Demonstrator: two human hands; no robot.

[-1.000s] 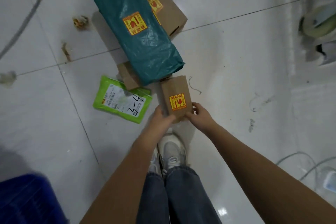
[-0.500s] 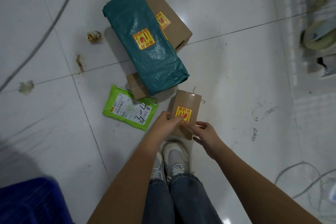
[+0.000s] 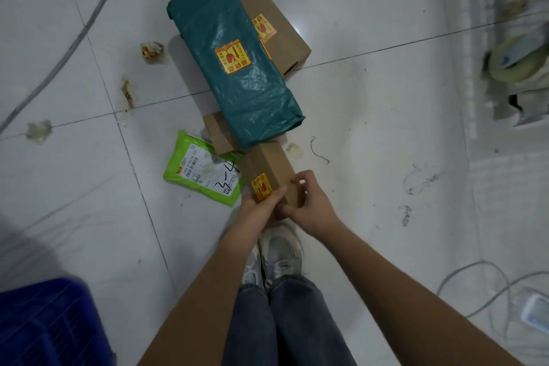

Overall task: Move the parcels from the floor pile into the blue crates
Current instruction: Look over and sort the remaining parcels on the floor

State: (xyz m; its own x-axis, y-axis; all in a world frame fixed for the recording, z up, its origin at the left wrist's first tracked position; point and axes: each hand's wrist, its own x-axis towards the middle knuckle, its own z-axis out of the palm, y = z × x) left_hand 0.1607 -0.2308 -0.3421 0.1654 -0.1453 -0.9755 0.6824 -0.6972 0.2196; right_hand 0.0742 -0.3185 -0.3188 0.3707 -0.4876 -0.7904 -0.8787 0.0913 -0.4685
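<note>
Small brown box [image 3: 271, 171] gripped by left hand [image 3: 260, 211] and right hand [image 3: 309, 205] — teal parcel [image 3: 234, 68] beyond

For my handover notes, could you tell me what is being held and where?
The small brown cardboard box is held at its near end by both the left hand and the right hand.

The small brown box [image 3: 271, 177] is now turned in both hands — its yellow sticker [image 3: 261, 190] faces left, and the right hand [image 3: 309, 202] moves from under it to grip its near right edge.
</note>
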